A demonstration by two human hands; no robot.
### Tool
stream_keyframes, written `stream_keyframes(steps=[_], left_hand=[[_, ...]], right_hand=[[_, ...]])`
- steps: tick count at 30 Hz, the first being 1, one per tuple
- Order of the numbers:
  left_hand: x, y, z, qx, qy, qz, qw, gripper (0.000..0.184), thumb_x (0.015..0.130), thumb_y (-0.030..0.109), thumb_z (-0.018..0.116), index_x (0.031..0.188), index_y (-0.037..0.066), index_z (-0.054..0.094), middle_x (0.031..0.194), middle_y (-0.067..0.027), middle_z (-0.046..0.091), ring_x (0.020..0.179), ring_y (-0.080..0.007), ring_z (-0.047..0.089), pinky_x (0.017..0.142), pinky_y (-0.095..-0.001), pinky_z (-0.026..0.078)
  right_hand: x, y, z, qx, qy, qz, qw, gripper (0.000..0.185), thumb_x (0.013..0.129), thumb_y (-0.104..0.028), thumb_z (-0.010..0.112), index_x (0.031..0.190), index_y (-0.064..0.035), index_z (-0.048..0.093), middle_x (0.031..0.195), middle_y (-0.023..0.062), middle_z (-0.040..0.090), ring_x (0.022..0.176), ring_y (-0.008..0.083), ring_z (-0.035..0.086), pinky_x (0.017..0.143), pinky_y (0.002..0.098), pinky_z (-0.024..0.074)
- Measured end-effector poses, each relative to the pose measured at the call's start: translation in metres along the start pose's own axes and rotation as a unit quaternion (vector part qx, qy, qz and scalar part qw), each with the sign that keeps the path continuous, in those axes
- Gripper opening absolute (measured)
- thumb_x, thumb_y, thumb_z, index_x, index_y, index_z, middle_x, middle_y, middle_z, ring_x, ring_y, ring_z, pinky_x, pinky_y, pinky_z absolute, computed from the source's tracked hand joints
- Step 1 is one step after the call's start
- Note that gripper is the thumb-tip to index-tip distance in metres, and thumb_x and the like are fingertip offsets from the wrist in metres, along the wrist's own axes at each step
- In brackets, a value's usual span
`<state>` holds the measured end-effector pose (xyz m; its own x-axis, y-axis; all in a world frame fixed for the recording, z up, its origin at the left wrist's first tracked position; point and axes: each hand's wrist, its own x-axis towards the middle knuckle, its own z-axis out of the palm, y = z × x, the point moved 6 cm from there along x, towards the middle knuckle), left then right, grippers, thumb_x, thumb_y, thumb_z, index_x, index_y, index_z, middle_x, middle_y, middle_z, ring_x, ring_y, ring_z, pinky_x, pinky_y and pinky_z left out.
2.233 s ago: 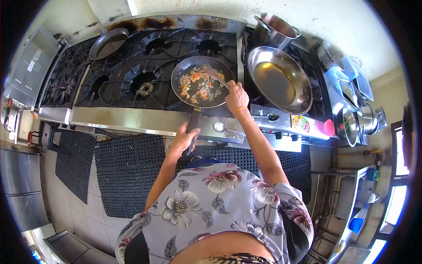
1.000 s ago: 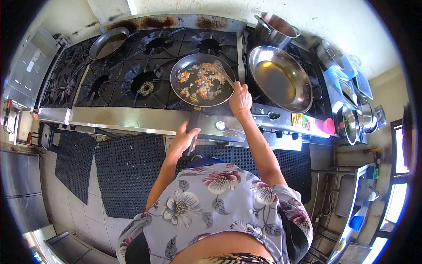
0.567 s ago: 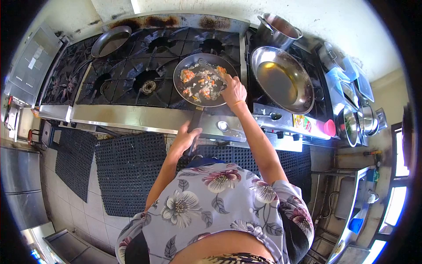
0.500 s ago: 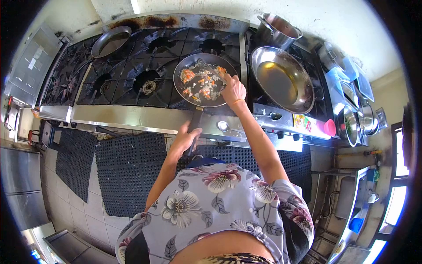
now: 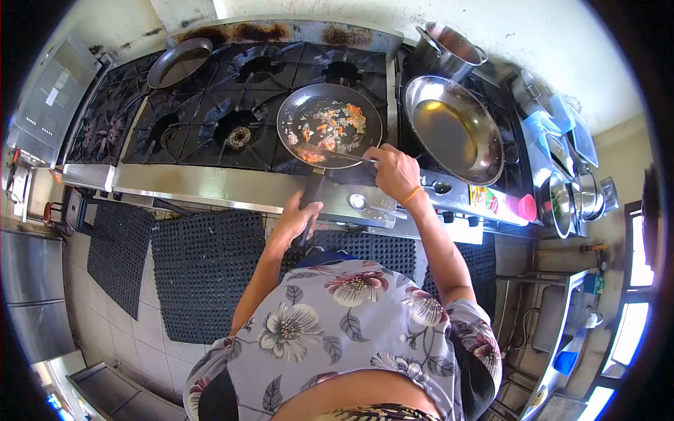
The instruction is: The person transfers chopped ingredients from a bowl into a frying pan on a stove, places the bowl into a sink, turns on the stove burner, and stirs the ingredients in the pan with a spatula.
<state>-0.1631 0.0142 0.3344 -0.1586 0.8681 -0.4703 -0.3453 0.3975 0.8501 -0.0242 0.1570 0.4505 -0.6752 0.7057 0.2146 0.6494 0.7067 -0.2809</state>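
Note:
A dark frying pan (image 5: 298,111) rests on the stove's front burner with chopped orange and white food (image 5: 330,128) spread inside it. My left hand (image 5: 296,221) is closed around the pan's handle, which points toward my body. In my right hand (image 5: 394,172), at the pan's right front edge, is the handle of a slotted spatula (image 5: 337,152). The spatula's head lies low in the pan at its near left side, among some of the food, which partly covers it.
Right of the frying pan stands a wide steel pan (image 5: 449,137) holding yellowish oil, with a steel pot (image 5: 449,50) behind it. Another dark pan (image 5: 180,63) sits at the back left. Spoons (image 5: 358,202) lie along the front ledge. Bowls (image 5: 558,200) are at the right.
My right hand has moved right and toward me. The spatula's head has swung from the pan's far side to its near left, and the food has shifted. My left hand stays on the handle.

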Motion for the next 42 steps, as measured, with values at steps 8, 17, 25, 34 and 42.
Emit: stream_keyframes(steps=[8, 17, 25, 34, 42], left_hand=[[-0.001, 0.002, 0.002, -0.005, 0.002, 0.007, 1.000, 0.024, 0.080, 0.014, 0.058, 0.095, 0.004, 0.044, 0.054, -0.0016, 0.045, 0.037, -0.0116, 0.042, 0.033, -0.0265, 0.034], [0.001, 0.000, -0.002, -0.012, 0.014, 0.003, 1.000, 0.024, 0.079, 0.014, 0.058, 0.096, 0.005, 0.044, 0.053, -0.0014, 0.044, 0.037, -0.0113, 0.041, 0.034, -0.0265, 0.035], [0.004, -0.002, -0.001, -0.008, 0.011, 0.001, 1.000, 0.024, 0.079, 0.014, 0.058, 0.096, 0.005, 0.044, 0.057, -0.0013, 0.045, 0.038, -0.0111, 0.042, 0.034, -0.0259, 0.035], [-0.002, 0.000, 0.004, -0.020, -0.001, -0.008, 1.000, 0.028, 0.080, 0.014, 0.058, 0.102, 0.005, 0.043, 0.056, -0.0014, 0.045, 0.039, -0.0113, 0.043, 0.035, -0.0265, 0.035], [-0.004, 0.002, 0.006, -0.015, 0.001, -0.007, 1.000, 0.030, 0.080, 0.014, 0.058, 0.105, 0.004, 0.043, 0.054, -0.0015, 0.044, 0.039, -0.0115, 0.043, 0.035, -0.0265, 0.035]], right_hand=[[0.022, 0.044, 0.028, -0.055, 0.095, 0.098, 0.989, 0.022, 0.071, -0.004, 0.050, 0.091, -0.0128, 0.055, 0.081, 0.0130, 0.054, 0.076, 0.0314, 0.059, 0.062, 0.0405, 0.0476], [0.009, 0.054, 0.030, -0.131, 0.093, 0.160, 0.974, 0.021, 0.076, -0.004, 0.048, 0.096, -0.0103, 0.051, 0.089, 0.0144, 0.050, 0.080, 0.0312, 0.058, 0.063, 0.0395, 0.0492], [-0.004, 0.029, 0.004, -0.023, 0.098, 0.151, 0.983, 0.024, 0.070, -0.003, 0.051, 0.092, -0.0120, 0.052, 0.080, 0.0155, 0.053, 0.078, 0.0351, 0.058, 0.065, 0.0430, 0.0471], [0.028, 0.054, 0.039, -0.090, 0.125, 0.145, 0.977, 0.019, 0.075, -0.004, 0.048, 0.093, -0.0095, 0.050, 0.085, 0.0168, 0.051, 0.076, 0.0330, 0.059, 0.063, 0.0404, 0.0479], [0.026, 0.046, 0.036, -0.025, 0.101, 0.137, 0.985, 0.026, 0.070, -0.005, 0.052, 0.096, -0.0115, 0.052, 0.084, 0.0172, 0.053, 0.075, 0.0348, 0.059, 0.063, 0.0410, 0.0481]])
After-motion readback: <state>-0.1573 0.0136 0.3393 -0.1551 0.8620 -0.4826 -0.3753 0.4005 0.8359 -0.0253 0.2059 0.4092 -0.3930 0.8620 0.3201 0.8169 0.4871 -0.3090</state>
